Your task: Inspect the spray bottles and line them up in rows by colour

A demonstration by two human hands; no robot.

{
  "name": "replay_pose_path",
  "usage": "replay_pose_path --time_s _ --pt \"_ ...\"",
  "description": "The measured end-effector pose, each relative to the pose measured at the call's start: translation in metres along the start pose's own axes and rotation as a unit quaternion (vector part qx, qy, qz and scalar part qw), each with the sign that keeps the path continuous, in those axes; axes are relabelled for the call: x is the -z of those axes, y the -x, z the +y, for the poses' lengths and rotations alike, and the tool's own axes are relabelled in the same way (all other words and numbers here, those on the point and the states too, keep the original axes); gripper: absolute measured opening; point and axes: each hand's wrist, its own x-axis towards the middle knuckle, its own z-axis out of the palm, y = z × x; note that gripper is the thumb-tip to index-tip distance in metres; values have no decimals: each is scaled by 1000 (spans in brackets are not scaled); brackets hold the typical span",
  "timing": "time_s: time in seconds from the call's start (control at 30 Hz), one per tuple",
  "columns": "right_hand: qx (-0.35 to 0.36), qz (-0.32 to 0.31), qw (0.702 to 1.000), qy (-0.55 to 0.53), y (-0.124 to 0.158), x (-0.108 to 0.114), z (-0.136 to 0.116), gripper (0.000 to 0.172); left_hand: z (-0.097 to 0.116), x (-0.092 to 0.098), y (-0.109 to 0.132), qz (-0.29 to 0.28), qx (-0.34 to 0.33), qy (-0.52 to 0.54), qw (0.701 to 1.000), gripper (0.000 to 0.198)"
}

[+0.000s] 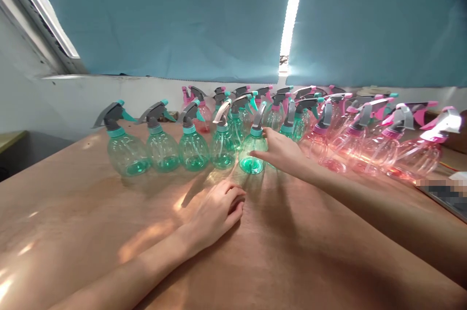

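Observation:
A clear green spray bottle (251, 149) with a teal collar and grey trigger head stands upright in the front row. My right hand (279, 150) grips it from the right side, thumb low in front and fingers round behind, partly hidden. On the wooden table in front of the row rests my left hand (222, 208), its fingers loosely curled and nothing seen in it. Another green spray bottle (223, 149) stands just left of the gripped one. To the right, partly behind my right hand, is a further green bottle with a teal collar (287, 129).
More green bottles (163, 149) line the left of the front row. Pink spray bottles (346, 149) fill the right, with mixed ones behind. A dark flat device (447, 198) lies at the right edge of the wooden table (91, 232). A blue curtain (182, 23) hangs behind.

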Motion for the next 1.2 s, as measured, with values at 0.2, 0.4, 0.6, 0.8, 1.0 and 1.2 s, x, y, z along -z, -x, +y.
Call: replay_pose_path --time_s 0.2,0.4,0.6,0.8,1.0,1.2 --pt "-4 -4 1000 -15 -6 -4 1 68 -4 -2 1 -4 -2 12 1000 18" --pt "20 22 999 -38 2 -2 3 69 2 3 -2 -8 24 19 1000 18" --pt "85 99 990 -60 37 27 29 36 3 7 -5 -10 46 37 998 19" --pt "39 138 989 -38 38 39 72 35 -2 3 -8 -1 72 49 996 18" --pt "13 117 990 -74 20 28 77 56 10 -14 -33 8 45 60 997 14" --pt "-15 84 992 -90 8 18 75 78 26 -36 -62 -4 -4 92 996 14"
